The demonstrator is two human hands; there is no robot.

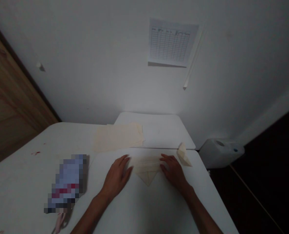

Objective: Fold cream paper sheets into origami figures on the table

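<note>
A cream sheet of paper [146, 170], folded to a downward point, lies flat on the white table between my hands. At its left end is my left hand [116, 177], with thumb and fingers apart and the fingertips beside the paper's edge. My right hand [174, 170] rests at the opposite end, its fingers spread and their tips at or on the edge. Whether either hand presses the paper is hard to tell. Just beyond my right hand stands a small folded paper piece [183, 155], shaped like a boat.
Flat cream sheets [117, 136] lie at the back left, across the table joint. A blurred-out bluish item [68, 182] is on the left of the white table [144, 211]. Past the right edge sits a white plastic jerrycan [217, 154]. A printed chart [171, 42] hangs on the wall.
</note>
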